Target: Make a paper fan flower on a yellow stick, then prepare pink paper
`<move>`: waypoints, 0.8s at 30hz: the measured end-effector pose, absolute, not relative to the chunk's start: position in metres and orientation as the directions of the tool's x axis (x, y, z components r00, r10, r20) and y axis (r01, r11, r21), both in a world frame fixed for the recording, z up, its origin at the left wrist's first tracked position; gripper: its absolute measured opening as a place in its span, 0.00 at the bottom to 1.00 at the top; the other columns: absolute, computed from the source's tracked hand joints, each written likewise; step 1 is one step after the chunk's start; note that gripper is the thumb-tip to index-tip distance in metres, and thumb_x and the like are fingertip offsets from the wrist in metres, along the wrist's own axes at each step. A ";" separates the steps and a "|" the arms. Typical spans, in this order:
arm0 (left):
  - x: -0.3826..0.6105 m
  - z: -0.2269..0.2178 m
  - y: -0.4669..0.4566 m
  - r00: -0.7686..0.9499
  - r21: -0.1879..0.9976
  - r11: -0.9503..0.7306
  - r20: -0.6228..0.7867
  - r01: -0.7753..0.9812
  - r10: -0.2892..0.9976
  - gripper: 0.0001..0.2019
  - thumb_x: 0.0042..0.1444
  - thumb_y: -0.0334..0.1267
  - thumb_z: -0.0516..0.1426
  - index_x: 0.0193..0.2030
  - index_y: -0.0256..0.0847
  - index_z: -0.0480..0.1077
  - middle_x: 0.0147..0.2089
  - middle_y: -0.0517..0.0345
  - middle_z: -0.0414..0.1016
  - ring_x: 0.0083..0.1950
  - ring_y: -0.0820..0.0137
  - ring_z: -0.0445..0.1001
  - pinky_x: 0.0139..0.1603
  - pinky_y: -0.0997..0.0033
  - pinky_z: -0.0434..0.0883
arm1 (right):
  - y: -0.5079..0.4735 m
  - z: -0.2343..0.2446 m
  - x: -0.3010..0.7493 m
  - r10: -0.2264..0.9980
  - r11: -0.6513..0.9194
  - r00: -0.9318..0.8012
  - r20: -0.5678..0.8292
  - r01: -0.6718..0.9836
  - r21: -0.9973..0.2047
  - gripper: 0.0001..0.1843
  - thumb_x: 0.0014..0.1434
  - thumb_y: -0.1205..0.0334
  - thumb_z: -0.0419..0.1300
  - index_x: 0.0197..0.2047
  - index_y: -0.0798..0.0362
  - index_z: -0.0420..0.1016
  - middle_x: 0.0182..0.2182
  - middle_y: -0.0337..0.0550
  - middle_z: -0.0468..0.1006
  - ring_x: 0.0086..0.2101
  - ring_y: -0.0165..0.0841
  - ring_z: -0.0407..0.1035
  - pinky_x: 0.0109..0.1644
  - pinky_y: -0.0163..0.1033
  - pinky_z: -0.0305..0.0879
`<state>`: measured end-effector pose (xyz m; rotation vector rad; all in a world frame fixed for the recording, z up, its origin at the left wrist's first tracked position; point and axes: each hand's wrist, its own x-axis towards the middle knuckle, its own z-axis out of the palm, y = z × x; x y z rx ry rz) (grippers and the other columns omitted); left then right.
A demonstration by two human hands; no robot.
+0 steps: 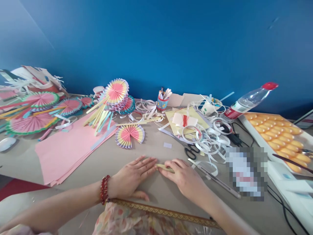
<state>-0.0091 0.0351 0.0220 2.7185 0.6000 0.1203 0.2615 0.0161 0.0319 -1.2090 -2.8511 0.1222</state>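
One pale yellow paper strip (166, 168), near centre of the table (151, 153), pinched narrowly between thumb and fingers of the right hand (184, 176); its left end meets the fingertips of the left hand (132, 176). Left hand: palm down, flat, fingers extended. Right: fingers curled, forearm entering from near right. One partly spread fan (129, 135), beyond the left hand. One bottle (250, 99), far right, red label (236, 109), lettering too blurred to read.

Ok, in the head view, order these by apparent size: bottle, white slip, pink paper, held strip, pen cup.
1. Pink paper
2. Bottle
3. Pen cup
4. Held strip, going by its visible part only
5. White slip
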 end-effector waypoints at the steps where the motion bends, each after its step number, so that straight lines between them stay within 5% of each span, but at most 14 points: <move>1: -0.007 0.020 0.037 0.915 0.375 -0.847 -0.004 0.376 0.404 0.47 0.59 0.65 0.50 0.75 0.38 0.37 0.75 0.43 0.43 0.75 0.54 0.46 0.74 0.50 0.40 | 0.016 0.033 0.261 0.722 0.689 -0.692 0.005 0.719 -0.089 0.24 0.60 0.72 0.60 0.57 0.41 0.71 0.47 0.41 0.74 0.45 0.38 0.65 0.48 0.42 0.63; 6: -0.011 0.017 0.039 0.920 0.400 -0.836 -0.048 0.375 0.390 0.50 0.57 0.68 0.50 0.75 0.38 0.34 0.76 0.42 0.36 0.75 0.51 0.43 0.74 0.49 0.39 | 0.010 0.029 0.259 0.739 0.673 -0.673 0.025 0.736 -0.076 0.25 0.59 0.72 0.58 0.58 0.42 0.70 0.48 0.43 0.75 0.45 0.38 0.65 0.49 0.43 0.62; 20: -0.010 0.015 0.037 0.910 0.403 -0.830 -0.014 0.385 0.415 0.50 0.56 0.66 0.53 0.75 0.40 0.38 0.75 0.43 0.39 0.74 0.50 0.46 0.73 0.48 0.42 | -0.014 0.014 0.288 0.833 0.553 -0.542 0.110 0.814 -0.177 0.33 0.57 0.80 0.51 0.59 0.39 0.71 0.54 0.44 0.73 0.51 0.39 0.64 0.54 0.45 0.62; 24: -0.009 0.016 0.037 0.911 0.391 -0.834 -0.031 0.389 0.411 0.50 0.56 0.66 0.53 0.75 0.40 0.37 0.76 0.42 0.38 0.74 0.50 0.45 0.73 0.48 0.41 | -0.014 0.016 0.289 0.833 0.553 -0.530 0.159 0.797 -0.244 0.30 0.60 0.79 0.49 0.60 0.45 0.70 0.51 0.47 0.74 0.50 0.38 0.66 0.54 0.44 0.64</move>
